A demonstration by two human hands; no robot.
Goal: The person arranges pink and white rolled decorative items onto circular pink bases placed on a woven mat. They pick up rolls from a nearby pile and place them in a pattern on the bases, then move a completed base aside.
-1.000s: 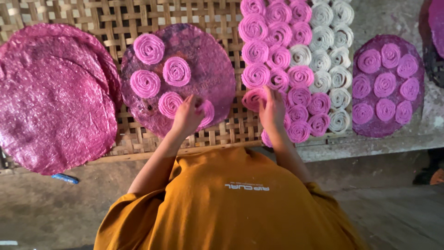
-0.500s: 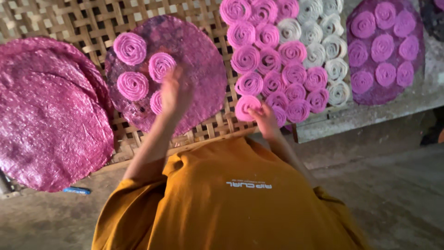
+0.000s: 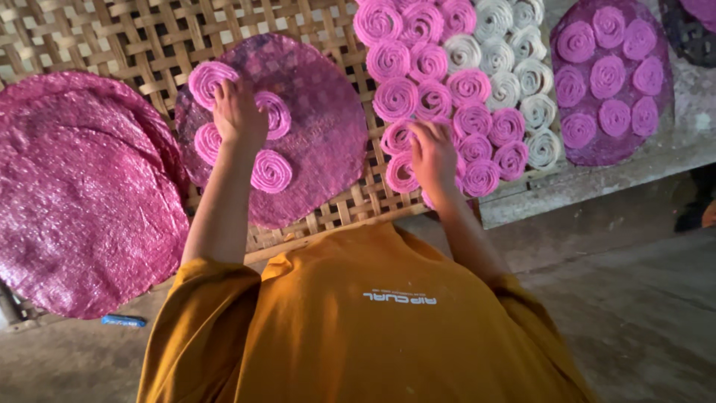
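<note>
Where the orange shirt fills the lower head view, it hides the near edge of the woven bamboo rack and both elbows. Left hand lies palm-down on the round purple sheet, fingers spread over a pink coil at the sheet's far-left part; whether its grip is closed on that coil I cannot tell. Two more coils sit beside the hand and one nearer the body. Right hand rests curled on the near end of the packed pink coils, covering what it pinches, so its grip is unclear too. White coils crowd just right. The sheet's right half is bare. A stack of purple sheets lies left; another loaded sheet lies right, cut off above.
</note>
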